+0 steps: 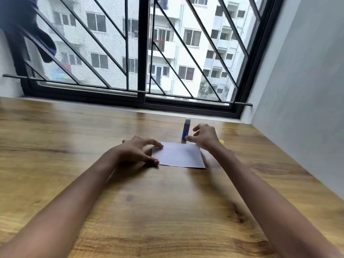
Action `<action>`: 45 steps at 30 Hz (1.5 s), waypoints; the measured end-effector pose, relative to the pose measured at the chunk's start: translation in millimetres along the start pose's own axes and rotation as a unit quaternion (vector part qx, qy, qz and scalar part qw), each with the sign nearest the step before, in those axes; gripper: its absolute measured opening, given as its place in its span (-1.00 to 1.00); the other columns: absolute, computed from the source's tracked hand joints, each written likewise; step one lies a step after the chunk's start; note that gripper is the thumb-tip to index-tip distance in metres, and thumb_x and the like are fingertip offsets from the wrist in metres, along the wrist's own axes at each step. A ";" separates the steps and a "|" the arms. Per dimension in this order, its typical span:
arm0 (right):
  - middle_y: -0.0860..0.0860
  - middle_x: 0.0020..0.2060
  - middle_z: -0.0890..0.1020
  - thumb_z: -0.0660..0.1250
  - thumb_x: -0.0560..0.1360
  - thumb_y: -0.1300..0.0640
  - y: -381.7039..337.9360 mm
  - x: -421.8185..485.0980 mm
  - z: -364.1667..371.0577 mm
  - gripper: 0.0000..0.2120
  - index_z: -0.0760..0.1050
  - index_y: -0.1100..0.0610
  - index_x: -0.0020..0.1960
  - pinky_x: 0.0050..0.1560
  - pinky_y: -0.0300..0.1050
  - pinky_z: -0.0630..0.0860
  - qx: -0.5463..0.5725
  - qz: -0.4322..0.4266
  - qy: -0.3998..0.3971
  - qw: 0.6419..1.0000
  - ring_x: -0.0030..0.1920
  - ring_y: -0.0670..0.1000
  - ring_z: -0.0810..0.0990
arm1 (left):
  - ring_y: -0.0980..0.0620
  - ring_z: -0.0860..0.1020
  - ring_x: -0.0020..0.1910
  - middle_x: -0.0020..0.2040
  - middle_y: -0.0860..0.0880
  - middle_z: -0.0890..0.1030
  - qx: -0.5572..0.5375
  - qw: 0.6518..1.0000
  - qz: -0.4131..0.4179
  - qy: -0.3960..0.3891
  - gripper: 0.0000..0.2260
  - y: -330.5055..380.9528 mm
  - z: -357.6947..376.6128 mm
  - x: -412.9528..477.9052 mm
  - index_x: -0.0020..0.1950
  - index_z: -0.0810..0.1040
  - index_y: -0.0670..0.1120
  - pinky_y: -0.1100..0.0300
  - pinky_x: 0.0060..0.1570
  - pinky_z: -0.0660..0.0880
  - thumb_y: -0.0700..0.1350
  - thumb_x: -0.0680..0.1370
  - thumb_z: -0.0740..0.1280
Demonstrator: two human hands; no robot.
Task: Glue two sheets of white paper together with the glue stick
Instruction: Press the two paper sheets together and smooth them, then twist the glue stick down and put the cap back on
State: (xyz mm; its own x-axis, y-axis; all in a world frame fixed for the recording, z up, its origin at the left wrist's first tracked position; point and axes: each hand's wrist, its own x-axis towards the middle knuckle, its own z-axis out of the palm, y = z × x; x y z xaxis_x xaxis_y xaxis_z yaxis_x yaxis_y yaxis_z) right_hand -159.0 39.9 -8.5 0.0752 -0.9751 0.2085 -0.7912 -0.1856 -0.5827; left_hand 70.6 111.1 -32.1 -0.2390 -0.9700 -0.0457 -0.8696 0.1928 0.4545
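Observation:
White paper (179,155) lies flat on the wooden table (93,136); I cannot tell whether it is one sheet or two stacked. My left hand (138,150) rests at the paper's left edge, fingertips spread and touching that edge. My right hand (204,135) hovers over the paper's far right corner with fingers loosely curled, holding nothing. A blue glue stick (186,129) stands upright just behind the paper, uncapped, a pale tip showing. It is right beside my right fingertips. A yellow object (221,141), perhaps the cap, peeks out behind my right wrist.
A black-framed window with diagonal bars (143,53) runs along the table's far edge. A grey wall (297,108) bounds the table on the right. A dark cloth (28,25) hangs at the upper left. Bare wood stretches in front of the paper.

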 end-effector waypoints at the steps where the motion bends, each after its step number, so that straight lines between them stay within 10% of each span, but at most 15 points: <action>1: 0.17 0.13 0.61 0.51 0.35 0.00 -2.5 5.8 3.3 -0.45 0.47 0.26 0.21 0.11 -0.07 0.46 -0.003 0.007 -0.006 1.000 0.15 0.13 0.57 | 0.01 0.10 0.45 0.44 0.08 0.31 0.001 1.000 -0.003 -0.002 -0.35 0.6 0.0 0.0 0.26 0.36 0.36 -0.10 0.29 0.07 0.37 0.17 0.34; 10: 0.05 0.05 0.66 0.45 0.38 0.14 -9.0 22.3 27.5 -0.75 0.56 0.13 0.05 0.17 -0.01 0.43 0.017 0.008 0.034 0.999 0.13 0.09 0.57 | 0.02 0.14 0.44 0.41 0.11 0.35 0.011 1.000 -0.009 -0.019 -0.34 4.2 -3.9 -3.1 0.28 0.38 0.30 -0.05 0.31 0.08 0.42 0.21 0.33; 14: 0.13 -0.03 0.64 0.33 0.49 0.19 -12.2 -2.3 13.7 -0.82 0.47 0.18 0.07 0.03 -0.06 0.50 0.160 -0.017 0.032 0.986 -0.06 0.12 0.62 | 0.12 0.43 0.27 0.24 0.10 0.54 -0.244 0.968 0.038 0.035 -0.41 4.4 -3.0 -7.6 0.16 0.56 0.13 0.13 0.31 0.26 0.38 0.23 0.32; 19: 0.22 -0.07 0.53 0.19 0.59 0.24 -16.9 -54.1 -14.3 -0.81 0.38 0.26 0.18 -0.16 -0.02 0.67 0.388 -0.035 -0.147 0.909 -0.23 0.14 0.67 | 0.20 0.50 0.11 0.08 0.10 0.61 -0.425 0.884 0.082 0.176 -0.66 29.2 -3.9 -10.5 0.08 0.59 -0.02 0.22 0.12 0.28 0.07 0.38 0.30; 25: 0.11 -0.21 0.60 0.17 0.55 0.28 -20.0 -79.4 -30.6 -0.80 0.50 0.33 0.09 -0.08 -0.23 0.61 0.438 -0.081 -0.326 0.834 -0.23 -0.05 0.67 | 0.01 0.53 0.21 0.17 -0.01 0.61 -0.542 0.824 0.149 0.076 -0.35 54.2 20.4 -5.6 0.17 0.57 -0.08 0.16 0.22 0.39 0.29 0.22 0.45; 36: 0.11 -0.10 0.69 0.25 0.41 0.20 -14.6 -70.8 -19.6 -0.68 0.52 0.38 0.07 0.10 -0.23 0.58 0.493 -0.005 -0.422 0.761 -0.03 -0.01 0.68 | 0.11 0.63 -0.14 -0.19 0.00 0.70 -0.593 0.779 0.184 0.085 -0.51 53.4 29.4 1.4 -0.14 0.67 -0.05 0.31 -0.11 0.52 0.21 0.07 0.57; 45: 0.09 -0.46 0.60 0.59 0.25 0.09 -35.0 -87.8 -1.5 -0.77 0.56 0.15 -0.34 -0.32 -0.10 0.62 0.213 -0.099 -0.063 0.970 -0.44 0.00 0.61 | 0.15 0.62 -0.26 -0.34 0.03 0.68 -0.579 0.784 0.125 0.187 -0.92 60.8 28.1 -1.6 -0.16 0.58 -0.20 0.40 -0.19 0.49 -0.22 0.48 0.31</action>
State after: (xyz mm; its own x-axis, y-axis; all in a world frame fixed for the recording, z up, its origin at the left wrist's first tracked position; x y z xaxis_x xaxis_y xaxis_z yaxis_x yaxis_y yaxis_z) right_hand -138.8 132.2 -5.3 0.2955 -0.9171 0.2675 -0.4337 -0.3782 -0.8178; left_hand 5.9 128.5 -29.4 -0.0075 -0.9405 0.3396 0.2110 0.3305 0.9199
